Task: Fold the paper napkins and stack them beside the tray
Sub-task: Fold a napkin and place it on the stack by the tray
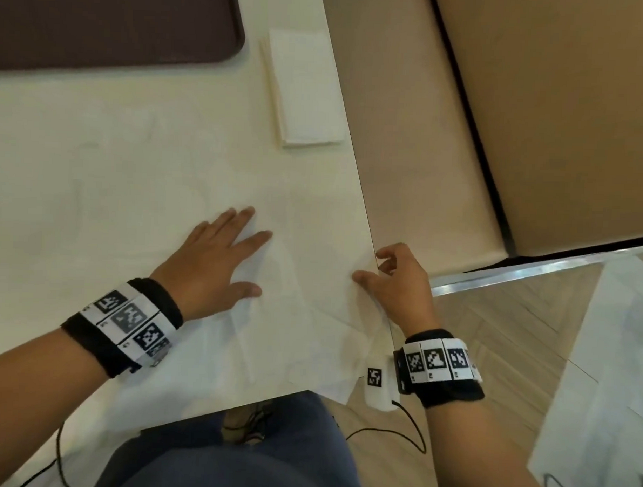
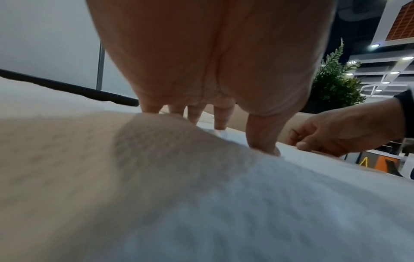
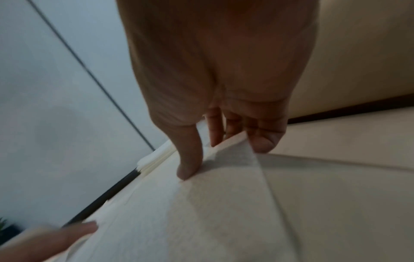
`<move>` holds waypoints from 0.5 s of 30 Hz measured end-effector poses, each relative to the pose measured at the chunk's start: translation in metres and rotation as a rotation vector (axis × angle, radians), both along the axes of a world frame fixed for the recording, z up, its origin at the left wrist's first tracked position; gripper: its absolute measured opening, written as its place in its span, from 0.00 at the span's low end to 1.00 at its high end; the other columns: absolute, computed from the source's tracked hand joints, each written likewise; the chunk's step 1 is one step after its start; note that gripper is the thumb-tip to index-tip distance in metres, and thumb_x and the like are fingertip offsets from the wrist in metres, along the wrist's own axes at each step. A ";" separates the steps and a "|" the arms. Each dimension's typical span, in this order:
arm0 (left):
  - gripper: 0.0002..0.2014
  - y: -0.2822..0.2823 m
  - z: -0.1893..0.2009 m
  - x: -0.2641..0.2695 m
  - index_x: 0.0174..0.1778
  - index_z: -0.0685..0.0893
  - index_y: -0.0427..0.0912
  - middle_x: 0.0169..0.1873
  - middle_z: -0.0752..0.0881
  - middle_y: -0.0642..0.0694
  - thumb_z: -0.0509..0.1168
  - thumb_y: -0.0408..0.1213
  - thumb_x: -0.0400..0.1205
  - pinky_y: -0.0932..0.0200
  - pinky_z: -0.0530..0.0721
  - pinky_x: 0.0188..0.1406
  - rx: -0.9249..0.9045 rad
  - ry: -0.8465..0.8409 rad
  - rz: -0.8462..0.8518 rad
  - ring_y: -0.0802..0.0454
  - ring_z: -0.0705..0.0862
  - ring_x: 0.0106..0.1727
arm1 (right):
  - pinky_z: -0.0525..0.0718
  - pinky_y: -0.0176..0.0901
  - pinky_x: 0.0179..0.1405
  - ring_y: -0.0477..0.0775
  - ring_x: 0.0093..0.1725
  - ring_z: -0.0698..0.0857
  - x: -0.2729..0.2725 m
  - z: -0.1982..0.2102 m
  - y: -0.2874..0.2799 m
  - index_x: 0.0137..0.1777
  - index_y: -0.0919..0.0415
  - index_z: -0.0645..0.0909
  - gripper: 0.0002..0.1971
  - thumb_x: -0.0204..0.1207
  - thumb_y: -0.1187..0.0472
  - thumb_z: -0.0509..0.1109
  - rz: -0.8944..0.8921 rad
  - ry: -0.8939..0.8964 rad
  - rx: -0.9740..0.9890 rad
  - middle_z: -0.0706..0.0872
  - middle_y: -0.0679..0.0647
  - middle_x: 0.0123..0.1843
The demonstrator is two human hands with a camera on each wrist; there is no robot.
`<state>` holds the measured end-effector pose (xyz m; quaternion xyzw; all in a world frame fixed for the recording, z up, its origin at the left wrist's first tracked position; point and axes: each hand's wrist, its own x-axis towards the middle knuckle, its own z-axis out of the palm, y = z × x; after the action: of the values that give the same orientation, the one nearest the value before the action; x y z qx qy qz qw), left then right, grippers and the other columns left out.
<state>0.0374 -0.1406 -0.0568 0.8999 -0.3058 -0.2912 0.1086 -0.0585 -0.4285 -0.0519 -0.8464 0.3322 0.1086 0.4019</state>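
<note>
An unfolded white napkin (image 1: 303, 315) lies at the front right corner of the cream table (image 1: 133, 164), its lower corner hanging over the edge. My left hand (image 1: 239, 255) presses flat on its left part, fingers straight and spread (image 2: 264, 134). At the table's right edge my right hand (image 1: 375, 269) pinches the napkin's (image 3: 201, 212) border, thumb (image 3: 190, 159) on top and fingers curled beneath. A stack of folded napkins (image 1: 305, 93) rests farther back, right of the dark brown tray (image 1: 101, 24).
A beige upholstered bench (image 1: 425, 137) runs close along the table's right side. Wooden floor (image 1: 491, 340) and another pale tabletop (image 1: 599, 380) lie at the lower right. A black cable (image 1: 408, 432) hangs near my lap. A green plant (image 2: 333, 79) stands behind.
</note>
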 end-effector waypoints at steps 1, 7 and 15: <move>0.43 0.000 0.001 -0.002 0.87 0.44 0.62 0.86 0.32 0.54 0.62 0.64 0.82 0.51 0.36 0.84 -0.005 -0.003 0.008 0.53 0.32 0.87 | 0.76 0.35 0.42 0.42 0.47 0.80 -0.004 0.000 -0.003 0.56 0.52 0.80 0.19 0.71 0.53 0.84 -0.020 0.022 -0.003 0.81 0.42 0.47; 0.42 0.002 0.004 -0.007 0.88 0.46 0.59 0.87 0.34 0.52 0.61 0.63 0.83 0.48 0.39 0.86 -0.012 -0.021 0.035 0.51 0.34 0.87 | 0.79 0.39 0.33 0.49 0.38 0.82 -0.021 0.003 -0.005 0.40 0.56 0.82 0.09 0.74 0.57 0.80 -0.004 0.031 -0.049 0.86 0.50 0.39; 0.42 0.014 0.008 -0.007 0.88 0.44 0.57 0.87 0.33 0.50 0.60 0.61 0.84 0.46 0.42 0.87 0.046 -0.007 0.030 0.49 0.34 0.88 | 0.86 0.34 0.39 0.37 0.45 0.88 -0.014 0.088 -0.007 0.40 0.64 0.78 0.09 0.78 0.65 0.75 0.046 -0.345 0.081 0.92 0.36 0.45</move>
<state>0.0309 -0.1270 -0.0491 0.9076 -0.2861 -0.2936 0.0911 -0.0721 -0.4350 0.0364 -0.8430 0.2342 -0.0158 0.4840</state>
